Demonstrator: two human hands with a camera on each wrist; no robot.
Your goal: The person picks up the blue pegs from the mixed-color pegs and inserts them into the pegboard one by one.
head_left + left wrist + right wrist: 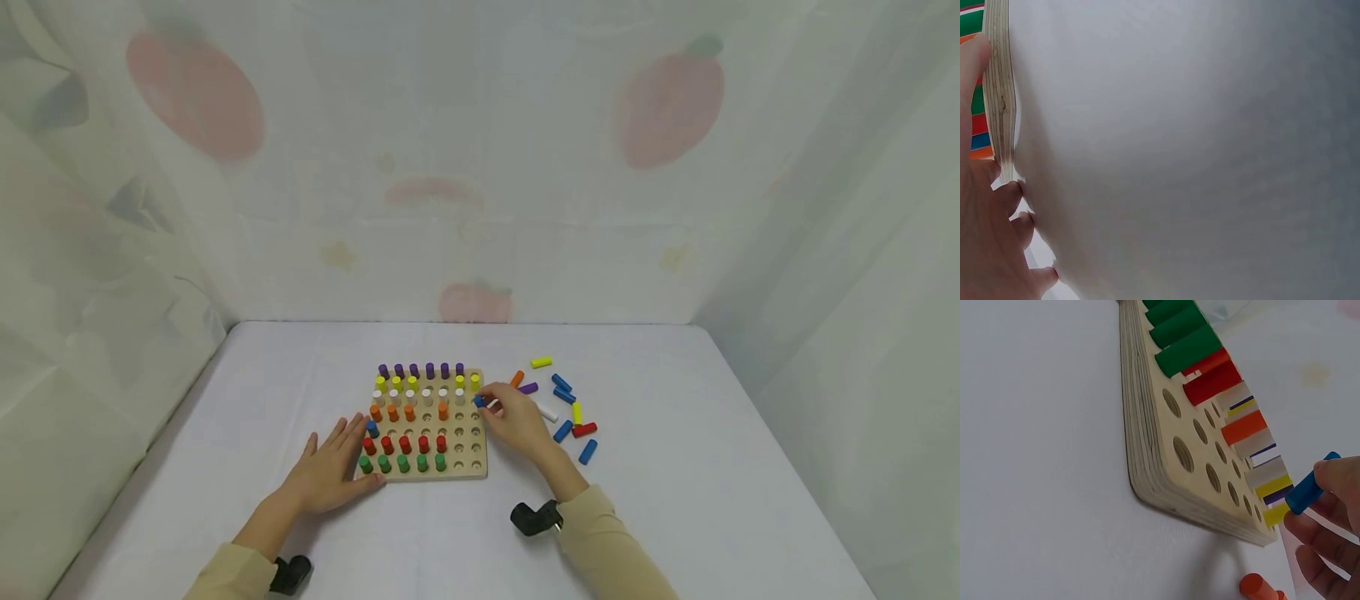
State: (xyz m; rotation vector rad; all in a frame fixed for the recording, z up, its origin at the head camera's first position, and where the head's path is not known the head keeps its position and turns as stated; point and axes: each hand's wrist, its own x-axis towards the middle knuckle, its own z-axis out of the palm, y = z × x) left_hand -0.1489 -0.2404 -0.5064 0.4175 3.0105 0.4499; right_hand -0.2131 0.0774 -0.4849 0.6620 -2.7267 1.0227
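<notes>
A wooden pegboard (468, 472) stands on the table with rows of purple, yellow, white, orange, blue, red and green pegs. At its right edge my right hand (516, 419) pinches a blue peg (1312, 484) between thumb and fingertips, tilted above the board's surface in the right wrist view. Only one blue peg (372, 429) sits in its row, at the left end. My left hand (324, 477) lies with fingers spread along the board's left side, its thumb at the front left corner. In the left wrist view the fingertips (1011, 199) are right beside the board's edge.
Loose pegs lie right of the board: a yellow peg (541, 362), an orange peg (517, 378), a purple peg (528, 388), a white peg (547, 412), a red peg (584, 429) and several blue ones (588, 452). Printed curtains (480, 167) surround the white table (675, 500).
</notes>
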